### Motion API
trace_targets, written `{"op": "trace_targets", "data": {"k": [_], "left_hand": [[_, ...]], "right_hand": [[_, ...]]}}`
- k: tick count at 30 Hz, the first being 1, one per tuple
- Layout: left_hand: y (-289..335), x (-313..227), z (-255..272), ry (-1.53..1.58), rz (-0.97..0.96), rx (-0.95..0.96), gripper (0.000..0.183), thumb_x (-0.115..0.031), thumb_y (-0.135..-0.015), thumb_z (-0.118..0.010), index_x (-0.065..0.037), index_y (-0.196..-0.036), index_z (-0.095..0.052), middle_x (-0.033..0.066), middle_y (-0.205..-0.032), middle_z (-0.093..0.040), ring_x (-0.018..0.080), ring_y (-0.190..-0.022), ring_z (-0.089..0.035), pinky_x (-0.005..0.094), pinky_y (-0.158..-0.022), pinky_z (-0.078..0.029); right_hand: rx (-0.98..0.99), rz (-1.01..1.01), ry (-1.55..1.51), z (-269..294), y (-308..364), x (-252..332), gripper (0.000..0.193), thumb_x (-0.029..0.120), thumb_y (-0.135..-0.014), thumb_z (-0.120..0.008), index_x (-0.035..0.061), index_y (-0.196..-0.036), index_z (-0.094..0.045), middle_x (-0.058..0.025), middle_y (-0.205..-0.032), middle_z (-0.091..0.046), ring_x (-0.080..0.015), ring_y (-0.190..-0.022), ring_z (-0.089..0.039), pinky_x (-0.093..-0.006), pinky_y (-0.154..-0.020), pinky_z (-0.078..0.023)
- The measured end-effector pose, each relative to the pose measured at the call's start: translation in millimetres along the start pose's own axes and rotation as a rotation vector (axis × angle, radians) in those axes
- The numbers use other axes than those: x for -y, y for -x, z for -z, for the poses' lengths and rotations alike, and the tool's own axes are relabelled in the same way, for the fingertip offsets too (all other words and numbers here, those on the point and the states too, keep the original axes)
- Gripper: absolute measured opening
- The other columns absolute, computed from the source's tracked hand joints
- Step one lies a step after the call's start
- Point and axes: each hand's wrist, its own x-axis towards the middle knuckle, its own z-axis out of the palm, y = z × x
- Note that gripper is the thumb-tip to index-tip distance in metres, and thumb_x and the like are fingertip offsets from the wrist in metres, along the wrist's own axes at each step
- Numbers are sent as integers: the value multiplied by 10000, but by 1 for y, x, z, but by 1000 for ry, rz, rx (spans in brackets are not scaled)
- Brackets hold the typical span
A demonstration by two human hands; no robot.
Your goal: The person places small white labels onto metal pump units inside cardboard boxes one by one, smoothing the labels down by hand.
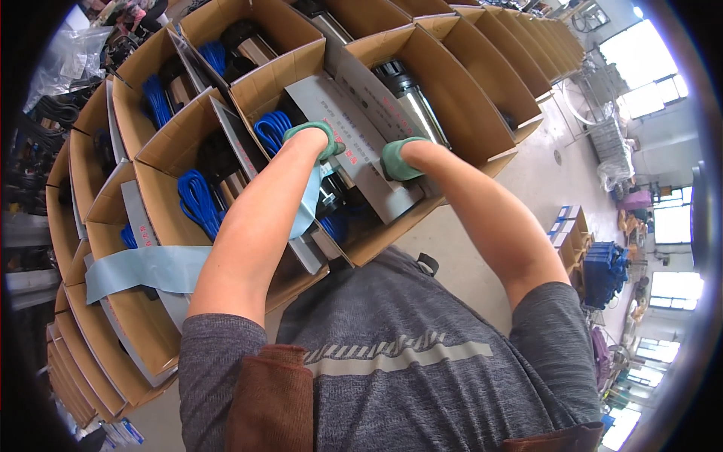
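Head view: grey insert (361,129) inside open carton (395,232), beside blue cable coil (272,129). Left hand (320,138) and right hand (401,159) at opposite edges; cannot tell whether pinching or spread. Apparently partway packed: coil in, closing left.

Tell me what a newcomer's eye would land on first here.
Probably the bright blue cable coils, inside open brown cartons left of centre. Next, the green-gloved left hand and right hand, both at a grey printed cardboard piece near the upper middle. A pale blue strip also stands out, draped across cartons at the left.
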Motion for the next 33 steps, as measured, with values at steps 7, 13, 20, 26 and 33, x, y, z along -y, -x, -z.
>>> {"op": "trace_targets", "data": {"k": [7,13,20,26,33], "left_hand": [[-1,2,1,47,-69,-14,480,-482,-923,-622,-90,-1161,-764,187,-1091,-750,361,-944,-673,440,-899,-542],[23,-8,10,54,-29,-59,511,-505,-912,-641,-62,-1133,-767,229,-1047,-741,373,-918,-672,439,-893,-542],[55,-27,45,39,-33,-36,500,-501,-920,-686,-35,-1067,-793,185,-982,-763,328,-866,-698,432,-839,-557],[134,-37,127,169,-36,-120,386,-451,-955,-685,-105,-893,-846,119,-898,-771,293,-861,-710,392,-888,-555],[238,-54,127,760,-407,-491,342,-273,-996,-694,4,-1191,-739,82,-1133,-725,159,-1082,-642,322,-969,-508]], "right_hand": [[-119,112,-368,27,-43,-3,236,116,-930,-585,57,-1065,-769,-144,-945,-778,-280,-829,-758,-413,-709,-595],[394,91,-228,-2,0,-1,266,239,-983,-624,73,-1113,-786,-105,-1043,-788,-291,-932,-733,-453,-878,-563],[-493,310,-696,36,70,-17,299,100,-953,-576,50,-1221,-699,-126,-1022,-748,-227,-914,-718,-369,-839,-570],[-777,461,-1359,46,117,-29,317,88,-1013,-598,26,-1319,-650,-53,-1033,-703,-110,-872,-658,-291,-817,-572],[-903,818,-1503,53,122,-2,771,157,-978,-735,156,-1627,-318,-204,-1371,-611,-268,-1203,-655,-394,-1018,-545]]}}
